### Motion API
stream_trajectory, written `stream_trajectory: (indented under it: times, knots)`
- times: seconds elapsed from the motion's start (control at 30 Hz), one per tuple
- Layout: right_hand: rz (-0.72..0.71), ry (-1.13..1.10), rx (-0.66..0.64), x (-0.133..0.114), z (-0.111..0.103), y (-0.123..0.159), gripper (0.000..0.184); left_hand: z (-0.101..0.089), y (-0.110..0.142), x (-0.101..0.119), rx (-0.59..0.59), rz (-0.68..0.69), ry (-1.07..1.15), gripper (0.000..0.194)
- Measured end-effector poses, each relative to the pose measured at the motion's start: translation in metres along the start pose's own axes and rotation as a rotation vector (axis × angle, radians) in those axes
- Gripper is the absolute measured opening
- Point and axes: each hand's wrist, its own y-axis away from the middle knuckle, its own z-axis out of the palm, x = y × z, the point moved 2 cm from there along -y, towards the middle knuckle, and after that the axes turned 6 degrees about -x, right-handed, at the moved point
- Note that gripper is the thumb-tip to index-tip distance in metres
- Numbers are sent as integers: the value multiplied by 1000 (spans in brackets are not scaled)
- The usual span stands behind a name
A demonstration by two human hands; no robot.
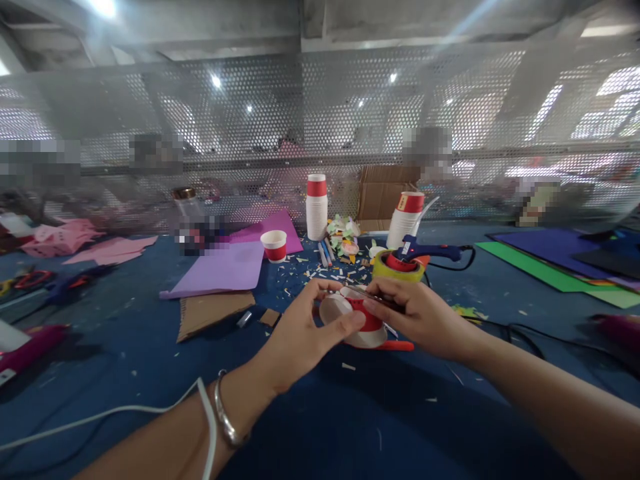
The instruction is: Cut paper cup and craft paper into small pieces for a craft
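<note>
Our left hand (313,323) pinches a red-and-white cup (370,319); our right (407,310) closes round a thin tool (387,302). Beyond — glue gun (435,251), stacked cups (317,210).

Craft workshop: paper cups (317,217), glue gun (435,251).

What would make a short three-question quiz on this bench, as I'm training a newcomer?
1. Which wrist wears the silver bangle?
A. Right
B. Left
C. Both

2. True or false: the lone cup stands to the left of the tall cup stack in the middle.

3. Fill in: the left hand holds a paper cup whose band is coloured ____.

Key: 1 B; 2 true; 3 red
</note>
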Motion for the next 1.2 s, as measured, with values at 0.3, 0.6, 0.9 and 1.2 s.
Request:
stream_trajectory:
  times: [0.3, 0.6, 0.9, 1.2]
  knots:
    - [-36, 28, 28, -5, 2, 0, 22, -6, -8, -7, 139, 114, -238, 34]
    - [-66, 112, 77, -6, -22, -2, 24, -5, -6, 1, 42, 111, 160, 36]
    - [-108, 147, 138, -17, -60, -15, 29, -10, -1, 8, -91, 184, 378, 28]
    - [114, 402, 676, 23, -141, -38, 23, -5, -1, 13, -52, 163, 454, 37]
